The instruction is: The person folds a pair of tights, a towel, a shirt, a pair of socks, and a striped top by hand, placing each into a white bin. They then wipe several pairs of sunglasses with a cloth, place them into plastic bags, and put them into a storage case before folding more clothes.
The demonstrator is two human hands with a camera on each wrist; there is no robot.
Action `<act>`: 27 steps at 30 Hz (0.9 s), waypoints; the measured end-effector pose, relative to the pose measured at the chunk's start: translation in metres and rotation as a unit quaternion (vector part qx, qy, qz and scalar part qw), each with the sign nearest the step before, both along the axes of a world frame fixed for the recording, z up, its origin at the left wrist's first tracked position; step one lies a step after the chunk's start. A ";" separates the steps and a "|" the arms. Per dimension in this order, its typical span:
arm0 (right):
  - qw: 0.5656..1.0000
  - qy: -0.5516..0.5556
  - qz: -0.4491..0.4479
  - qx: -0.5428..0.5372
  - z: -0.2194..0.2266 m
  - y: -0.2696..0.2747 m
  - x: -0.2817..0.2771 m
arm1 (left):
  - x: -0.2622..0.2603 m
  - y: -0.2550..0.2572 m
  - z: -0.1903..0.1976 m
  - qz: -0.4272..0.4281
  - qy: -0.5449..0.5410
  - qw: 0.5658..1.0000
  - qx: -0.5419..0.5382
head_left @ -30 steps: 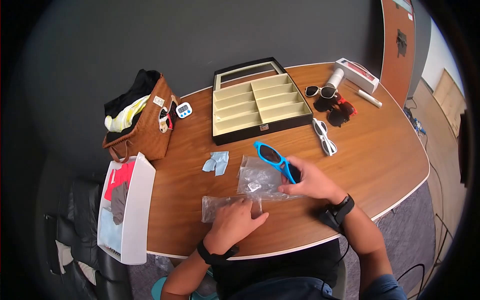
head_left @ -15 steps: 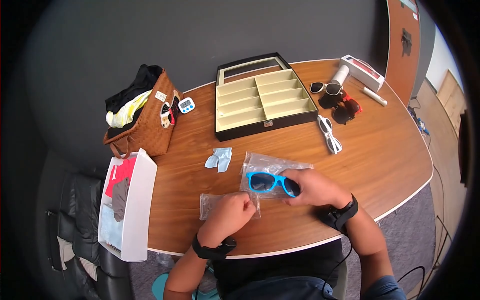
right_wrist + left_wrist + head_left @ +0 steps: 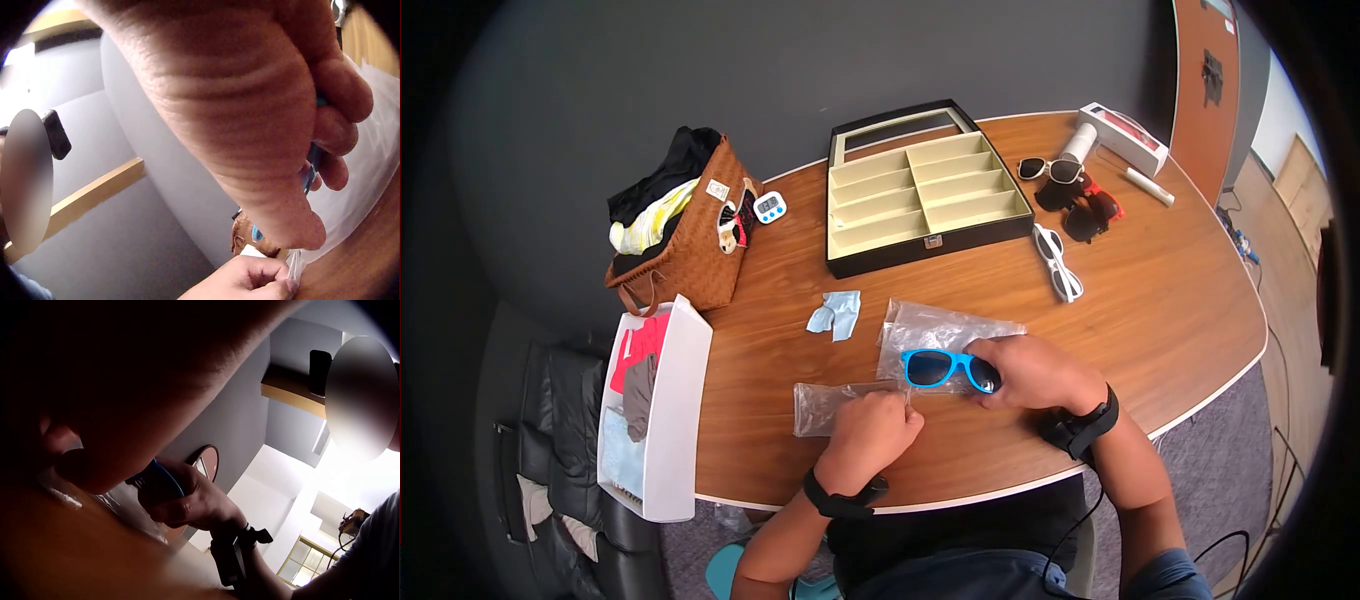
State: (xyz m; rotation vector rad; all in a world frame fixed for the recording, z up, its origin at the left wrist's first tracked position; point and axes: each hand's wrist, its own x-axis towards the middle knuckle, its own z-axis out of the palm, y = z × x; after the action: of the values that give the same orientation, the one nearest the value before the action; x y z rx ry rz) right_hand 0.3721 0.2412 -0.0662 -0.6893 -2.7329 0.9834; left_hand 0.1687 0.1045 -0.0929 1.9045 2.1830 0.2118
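Right hand grips blue sunglasses above a clear bag; left hand pinches a smaller bag

The right hand (image 3: 1045,375) pinches the blue sunglasses (image 3: 931,368) between thumb and fingers at one end, with their dark lenses above the large clear bag (image 3: 910,325). To its left in the head view, the left hand (image 3: 872,432) has curled fingers and pinches the edge of the small clear bag (image 3: 813,410). Both bags lie on the wooden desk (image 3: 750,400).

Just beyond them is a crumpled light blue cloth (image 3: 837,315). Farther back, the black display case (image 3: 980,243) has its lid up and shows cream compartments in two columns.

Right of the case lie folded white sunglasses (image 3: 1055,262). Behind these are dark sunglasses (image 3: 1085,222), a red pair (image 3: 1110,200) and a white-framed pair (image 3: 1048,170), close together, near a white cylinder (image 3: 1080,143), a white carton (image 3: 1125,138) and a slim white stick (image 3: 1150,187).

On the left side, a small digital timer (image 3: 769,207) is near a brown woven basket (image 3: 700,240) of black and yellow-white fabric. In front of the basket, an open white box (image 3: 675,420) holds red, grey and pale blue cloths.
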 end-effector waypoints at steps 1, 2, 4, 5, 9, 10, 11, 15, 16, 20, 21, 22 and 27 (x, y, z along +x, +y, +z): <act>1.000 -0.001 0.005 0.005 -0.003 0.001 0.000 | -0.003 -0.001 0.000 -0.006 -0.025 0.999 0.021; 1.000 -0.003 0.011 0.010 -0.005 0.001 0.000 | -0.006 -0.002 0.000 -0.006 -0.025 0.999 0.021; 1.000 -0.015 0.015 0.006 0.000 0.000 0.000 | -0.012 -0.005 0.001 -0.005 -0.105 0.994 0.020; 0.999 -0.028 0.018 0.002 0.001 0.000 0.000 | -0.016 -0.005 0.001 -0.006 -0.105 0.994 0.020; 0.998 -0.035 0.044 -0.004 -0.001 0.001 0.000 | -0.029 -0.006 0.007 -0.011 -0.192 0.981 0.037; 0.998 -0.032 0.049 -0.008 -0.002 0.000 -0.001 | -0.030 -0.007 0.010 -0.006 -0.217 0.975 0.038; 0.998 -0.030 0.055 -0.011 -0.002 0.000 -0.001 | -0.030 -0.007 0.013 -0.005 -0.217 0.975 0.039; 0.998 -0.026 0.066 0.005 -0.005 -0.003 -0.003 | -0.028 -0.007 0.022 -0.025 -0.206 0.977 0.057; 0.997 -0.015 0.069 0.026 -0.005 -0.004 -0.003 | -0.027 -0.007 0.022 -0.022 -0.215 0.975 0.053; 0.994 0.012 0.078 0.071 -0.001 -0.003 0.000 | -0.028 -0.004 0.019 -0.007 -0.193 0.979 0.065; 0.994 0.013 0.079 0.071 0.000 -0.003 0.000 | -0.028 -0.004 0.023 0.003 -0.193 0.979 0.064; 0.994 0.008 0.077 0.072 0.002 -0.003 0.001 | -0.028 -0.004 0.026 0.012 -0.193 0.979 0.063; 0.994 -0.010 0.054 0.094 0.001 -0.009 -0.001 | -0.019 -0.003 0.027 -0.031 -0.194 0.979 0.052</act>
State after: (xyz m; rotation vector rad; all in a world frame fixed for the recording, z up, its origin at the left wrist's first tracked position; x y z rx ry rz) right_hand 0.3709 0.2321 -0.0651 -0.5265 -2.8583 0.7279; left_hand 0.1500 0.1011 -0.0654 1.7966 1.8814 0.6393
